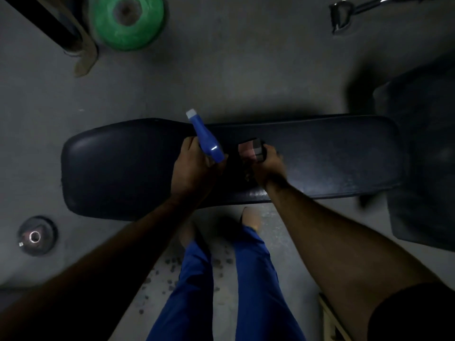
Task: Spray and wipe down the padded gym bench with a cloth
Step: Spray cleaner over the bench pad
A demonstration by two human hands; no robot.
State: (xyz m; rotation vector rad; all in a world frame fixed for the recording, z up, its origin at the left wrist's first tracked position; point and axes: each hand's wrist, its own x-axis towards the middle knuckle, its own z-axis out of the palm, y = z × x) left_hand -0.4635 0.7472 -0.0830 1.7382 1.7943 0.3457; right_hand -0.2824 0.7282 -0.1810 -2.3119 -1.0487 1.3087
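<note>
The dark padded bench [118,168] lies crosswise in front of me, lit dimly. My left hand [194,168] grips a blue spray bottle [206,139] over the middle of the pad, its pale nozzle end pointing away from me. Just to the right, my right hand [268,166] holds a bunched cloth [252,150], pinkish and grey, against or just above the pad; contact is hard to judge in the blur. Part of the cloth is hidden under the hand.
A green weight plate [126,19] lies on the floor at the back left beside a dark post. A small dumbbell [35,236] stands at the left. A metal handle [341,17] is at the back right, dark equipment [423,156] at the right. My blue-trousered legs [197,291] stand below.
</note>
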